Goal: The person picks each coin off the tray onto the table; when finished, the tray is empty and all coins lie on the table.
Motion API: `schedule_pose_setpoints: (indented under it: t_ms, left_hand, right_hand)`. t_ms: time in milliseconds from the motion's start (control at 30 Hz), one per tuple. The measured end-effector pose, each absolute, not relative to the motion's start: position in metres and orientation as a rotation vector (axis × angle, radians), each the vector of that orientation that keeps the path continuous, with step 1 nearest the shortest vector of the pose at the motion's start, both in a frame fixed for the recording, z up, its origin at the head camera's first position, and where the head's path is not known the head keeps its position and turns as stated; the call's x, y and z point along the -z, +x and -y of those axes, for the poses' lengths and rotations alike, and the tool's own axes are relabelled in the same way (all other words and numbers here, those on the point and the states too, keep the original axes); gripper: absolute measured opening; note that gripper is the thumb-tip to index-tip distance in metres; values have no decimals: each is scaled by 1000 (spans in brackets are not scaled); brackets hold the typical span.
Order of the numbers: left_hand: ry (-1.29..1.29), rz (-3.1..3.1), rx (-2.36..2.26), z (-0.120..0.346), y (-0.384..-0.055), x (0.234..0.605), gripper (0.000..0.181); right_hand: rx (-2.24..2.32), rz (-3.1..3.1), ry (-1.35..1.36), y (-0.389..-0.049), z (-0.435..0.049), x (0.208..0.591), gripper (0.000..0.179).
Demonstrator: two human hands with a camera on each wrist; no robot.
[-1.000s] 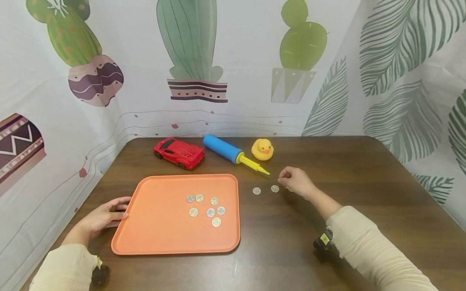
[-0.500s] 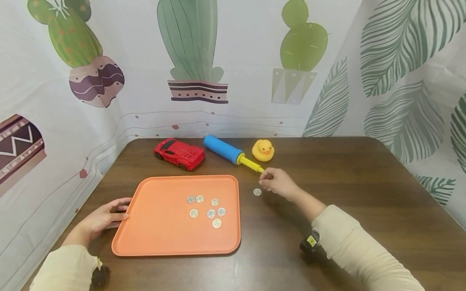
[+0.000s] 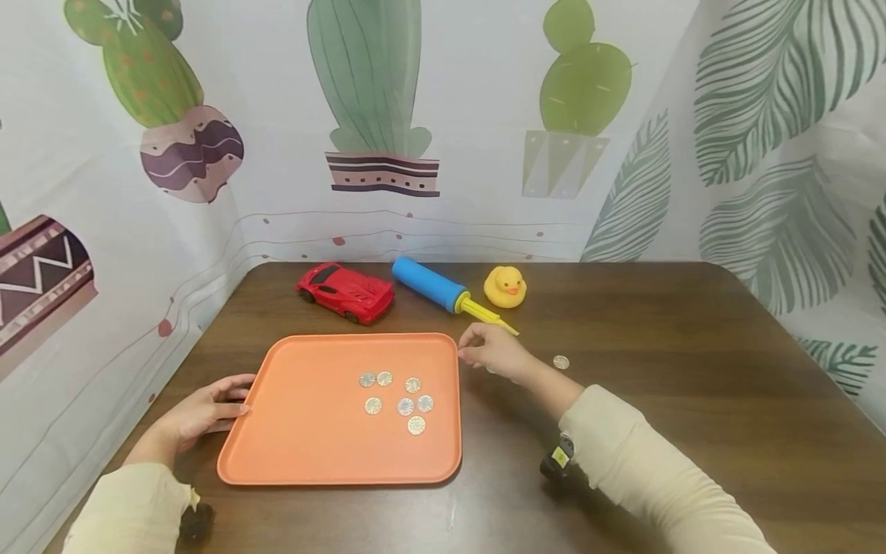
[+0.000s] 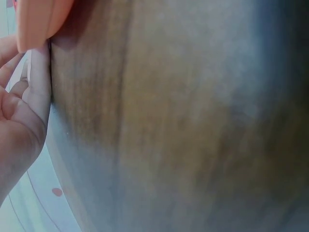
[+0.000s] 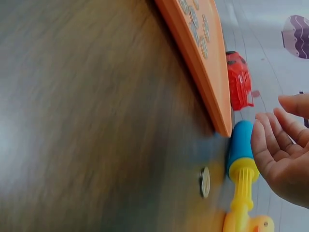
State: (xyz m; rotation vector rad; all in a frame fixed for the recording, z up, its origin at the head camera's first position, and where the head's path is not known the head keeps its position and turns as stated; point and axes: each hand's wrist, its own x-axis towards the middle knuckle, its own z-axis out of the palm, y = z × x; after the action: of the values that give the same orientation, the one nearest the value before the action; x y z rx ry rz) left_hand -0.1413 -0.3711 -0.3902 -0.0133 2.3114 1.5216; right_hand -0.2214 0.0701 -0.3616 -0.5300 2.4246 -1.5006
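Right hand (image 3: 494, 350) has neared the tray (image 3: 304, 419) left hand (image 3: 195, 414) grips; right wrist view alone reveals loose fingers (image 5: 262, 147).

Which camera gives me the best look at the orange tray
The head view: nearly all of the orange tray shows from above. The left wrist view catches only a piece of its edge; the right wrist view shows part, slanted and cut off.

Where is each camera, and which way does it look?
Head: worn on the head, looks forward and down at the tray; left hand, right hand and sleeves show.
Left wrist: worn there, looks along the table; left hand shows.
Right wrist: worn there, looks toward the tray; right hand shows.
Head and right wrist share the red car.
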Motion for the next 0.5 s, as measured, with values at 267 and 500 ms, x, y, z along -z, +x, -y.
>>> schedule_pose_setpoints:
  t_ms: [267,500]
  left_hand:
    - [9,-2291,-1540,371,-141,391,66]
    - [-6,-2296,-1537,371,-141,390,66]
  right_hand:
    - [1486,-2387,-614,-223,-49,367,10]
    - [1386,-2439,-728,-224,-34,367,9]
